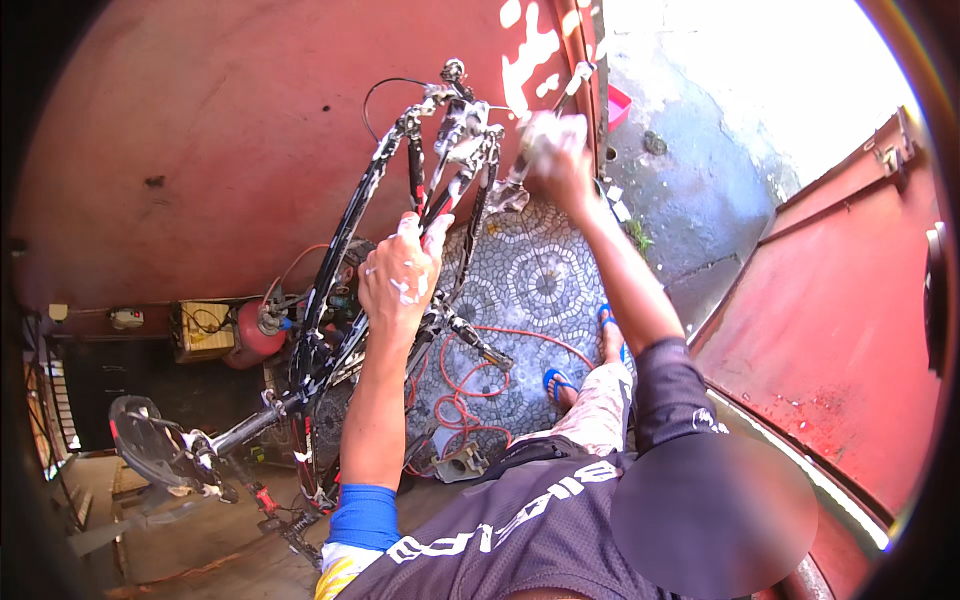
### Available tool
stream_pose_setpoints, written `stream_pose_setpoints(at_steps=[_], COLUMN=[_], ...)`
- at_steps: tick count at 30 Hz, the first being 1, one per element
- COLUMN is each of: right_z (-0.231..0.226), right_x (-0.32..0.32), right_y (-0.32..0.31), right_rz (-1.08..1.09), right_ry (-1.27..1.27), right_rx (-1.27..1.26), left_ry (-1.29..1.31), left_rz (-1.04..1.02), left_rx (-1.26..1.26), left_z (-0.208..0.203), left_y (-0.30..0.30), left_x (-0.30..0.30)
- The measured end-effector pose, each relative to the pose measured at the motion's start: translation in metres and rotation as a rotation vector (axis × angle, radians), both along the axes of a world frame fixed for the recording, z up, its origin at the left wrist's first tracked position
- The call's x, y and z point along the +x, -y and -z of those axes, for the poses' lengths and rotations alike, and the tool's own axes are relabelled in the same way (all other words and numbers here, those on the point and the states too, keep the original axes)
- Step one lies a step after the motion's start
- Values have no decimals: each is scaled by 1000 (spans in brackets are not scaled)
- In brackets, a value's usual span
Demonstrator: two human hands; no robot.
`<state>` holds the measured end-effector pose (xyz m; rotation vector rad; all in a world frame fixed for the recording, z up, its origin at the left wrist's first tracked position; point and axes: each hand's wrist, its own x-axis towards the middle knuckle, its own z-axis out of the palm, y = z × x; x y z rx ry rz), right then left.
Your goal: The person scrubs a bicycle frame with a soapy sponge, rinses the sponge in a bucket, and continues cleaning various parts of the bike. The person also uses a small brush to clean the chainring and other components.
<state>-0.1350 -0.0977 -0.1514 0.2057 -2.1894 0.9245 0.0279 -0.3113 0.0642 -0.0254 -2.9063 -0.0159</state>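
A dark bicycle frame (pixel 347 218) without wheels stands in front of me, streaked with white foam. My left hand (pixel 400 275) is closed around one of its tubes, with foam on the back of the hand and the fingers. The bicycle's black saddle (pixel 142 432) sticks out at the lower left. Beyond the frame's right side, my right hand (pixel 560 150) is raised and smeared by motion. White foam covers its fingers, and what they hold, if anything, I cannot make out.
A red wall (pixel 220 150) rises behind the bicycle. An orange-red hose (pixel 540 333) lies coiled on the patterned tile floor (pixel 545 280), near my feet in blue flip-flops (pixel 562 384). At left sits a red tank (pixel 262 338). A pink basin (pixel 617 106) and red gate (pixel 840 340) stand right.
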Motion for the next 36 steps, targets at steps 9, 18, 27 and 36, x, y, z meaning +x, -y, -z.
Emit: stream_pose_setpoints(at_steps=[9,18,27,36], right_z=[-138,-150,-164,-169], right_x=[35,122,123,49], right_y=[-4,124,122,84], right_rz=[-233,-418,-479,-477], right_ry=[268,-229,-203,-177], right_rx=[-750,-48,9,157], left_ry=[-52,-574,-780,-256], left_rz=[-15,164,-511,-571], left_rx=[70,13,-126,63], left_z=[13,14,27,60], left_y=[12,37,180,260], left_x=[6,57,274,252])
